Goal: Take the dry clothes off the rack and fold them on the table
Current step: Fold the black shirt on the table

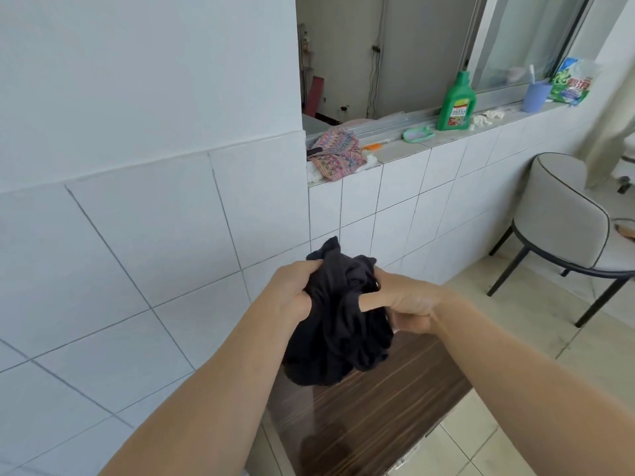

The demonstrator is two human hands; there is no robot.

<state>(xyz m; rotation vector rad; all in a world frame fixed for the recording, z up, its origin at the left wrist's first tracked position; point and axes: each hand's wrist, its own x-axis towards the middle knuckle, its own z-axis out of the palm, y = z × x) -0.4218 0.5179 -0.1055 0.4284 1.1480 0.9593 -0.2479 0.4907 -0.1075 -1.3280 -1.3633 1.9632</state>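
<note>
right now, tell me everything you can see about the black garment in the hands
The black garment is soft, thin-looking dark fabric, bunched into a crumpled wad with folds and a point sticking up at the top. It is not yet folded; what kind of garment it is cannot be told. It hangs in the air above the dark wood-grain table. The left hand grips its left side and the right hand holds its right side, thumb pressed across the cloth.

We see printed labels on two items on the far right sill: the green bottle (456, 102) and the plastic packet (572, 82). Both carry characters too small and blurred for us to read.
</note>
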